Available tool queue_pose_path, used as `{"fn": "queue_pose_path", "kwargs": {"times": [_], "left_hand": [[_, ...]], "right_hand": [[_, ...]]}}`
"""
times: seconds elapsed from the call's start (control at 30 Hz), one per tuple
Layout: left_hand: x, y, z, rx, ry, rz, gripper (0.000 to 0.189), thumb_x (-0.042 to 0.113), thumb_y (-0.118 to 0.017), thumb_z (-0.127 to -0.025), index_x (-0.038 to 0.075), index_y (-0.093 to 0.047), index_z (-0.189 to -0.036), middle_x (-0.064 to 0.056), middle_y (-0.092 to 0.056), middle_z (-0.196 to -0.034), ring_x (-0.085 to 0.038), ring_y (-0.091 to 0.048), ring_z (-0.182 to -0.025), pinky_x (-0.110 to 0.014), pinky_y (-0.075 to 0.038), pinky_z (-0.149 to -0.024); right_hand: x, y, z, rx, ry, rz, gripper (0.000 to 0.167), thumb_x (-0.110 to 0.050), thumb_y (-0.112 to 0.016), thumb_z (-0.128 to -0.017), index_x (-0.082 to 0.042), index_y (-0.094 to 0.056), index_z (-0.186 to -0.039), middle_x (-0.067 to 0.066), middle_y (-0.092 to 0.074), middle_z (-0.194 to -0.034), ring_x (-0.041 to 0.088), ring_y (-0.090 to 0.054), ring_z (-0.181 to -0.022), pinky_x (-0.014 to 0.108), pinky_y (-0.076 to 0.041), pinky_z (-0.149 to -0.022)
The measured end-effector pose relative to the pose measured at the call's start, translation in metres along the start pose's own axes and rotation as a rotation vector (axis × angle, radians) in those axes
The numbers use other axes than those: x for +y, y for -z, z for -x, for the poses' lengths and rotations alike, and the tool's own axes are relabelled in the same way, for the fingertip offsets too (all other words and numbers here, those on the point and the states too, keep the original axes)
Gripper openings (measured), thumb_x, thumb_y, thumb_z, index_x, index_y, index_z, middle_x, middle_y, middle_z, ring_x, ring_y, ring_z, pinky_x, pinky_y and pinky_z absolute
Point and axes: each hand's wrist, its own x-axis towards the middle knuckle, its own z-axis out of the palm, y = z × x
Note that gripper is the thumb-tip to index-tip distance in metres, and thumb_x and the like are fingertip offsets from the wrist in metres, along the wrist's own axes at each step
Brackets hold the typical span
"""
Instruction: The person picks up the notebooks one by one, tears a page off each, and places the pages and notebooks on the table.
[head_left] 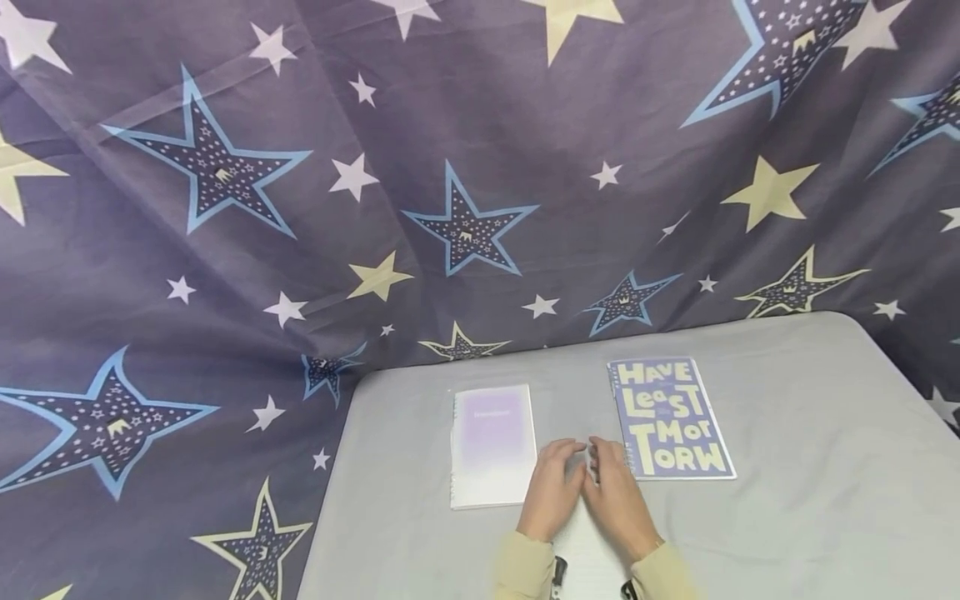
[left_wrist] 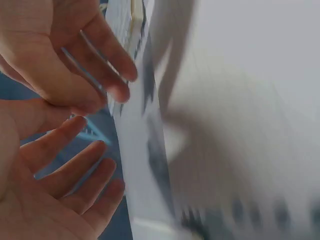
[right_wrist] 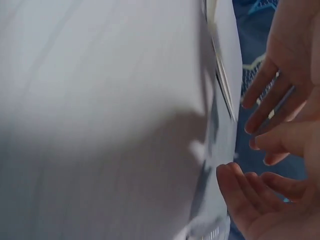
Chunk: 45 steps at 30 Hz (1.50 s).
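Observation:
A white lined page (head_left: 588, 554) lies on the grey-covered table, below and between the two forearms. Over its far edge my left hand (head_left: 551, 493) and right hand (head_left: 617, 500) are held close together with thumbs almost meeting. Both have loosely bent fingers and hold nothing. In the left wrist view the left hand (left_wrist: 55, 180) has its fingers spread, and the lined page (left_wrist: 240, 100) fills the right side. From the right wrist the right hand (right_wrist: 265, 200) shows relaxed fingers near the page edge. Left of the hands lies a white and purple notebook (head_left: 491, 450).
A spiral notebook with large yellow lettering on blue (head_left: 671, 421) lies to the right, close to the right hand. The grey table cover (head_left: 817, 467) reaches back to a dark star-patterned curtain (head_left: 525, 233), which hangs behind and at the left.

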Motion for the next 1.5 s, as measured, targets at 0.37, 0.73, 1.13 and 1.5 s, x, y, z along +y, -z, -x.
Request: {"fn": "queue_pose_path", "kwargs": {"times": [0.37,0.73,1.13,1.5], "left_hand": [[0.024,-0.042,-0.014,-0.082,-0.065,0.018,0.032,0.018,-0.068,-0.092,0.017,-0.066,-0.124,0.004,-0.062,-0.130,-0.015,-0.056,-0.125,-0.028,-0.045,-0.110],[0.045,-0.066,-0.008,-0.083,-0.112,-0.252,0.048,0.030,-0.081,-0.081,0.022,-0.065,-0.125,0.004,-0.058,-0.139,-0.011,-0.051,-0.132,-0.027,-0.042,-0.112],[0.048,-0.087,-0.012,0.106,-0.161,-0.339,0.051,0.034,-0.087,-0.072,0.020,-0.069,-0.117,0.005,-0.061,-0.126,-0.011,-0.051,-0.121,-0.024,-0.045,-0.106],[0.051,-0.078,-0.022,0.026,-0.051,-0.135,0.049,0.027,-0.085,-0.074,0.013,-0.068,-0.118,0.004,-0.064,-0.125,-0.011,-0.055,-0.119,-0.020,-0.045,-0.107]], "right_hand": [[0.044,0.051,0.000,0.122,0.007,0.084,0.048,0.006,-0.065,-0.084,0.013,-0.049,-0.129,0.030,-0.057,-0.113,0.044,-0.058,-0.102,0.059,-0.052,-0.088],[0.083,0.080,0.009,0.159,-0.104,0.151,0.056,0.001,-0.069,-0.080,0.023,-0.043,-0.125,0.042,-0.042,-0.121,0.057,-0.034,-0.116,0.066,-0.033,-0.098],[0.099,0.099,0.004,0.073,-0.238,0.210,0.068,-0.014,-0.065,-0.091,0.026,-0.032,-0.136,0.049,-0.042,-0.126,0.062,-0.037,-0.117,0.071,-0.033,-0.102],[0.096,0.103,0.001,0.027,-0.301,0.210,0.067,-0.015,-0.062,-0.094,0.023,-0.031,-0.140,0.045,-0.041,-0.133,0.055,-0.037,-0.122,0.067,-0.035,-0.103]]}}
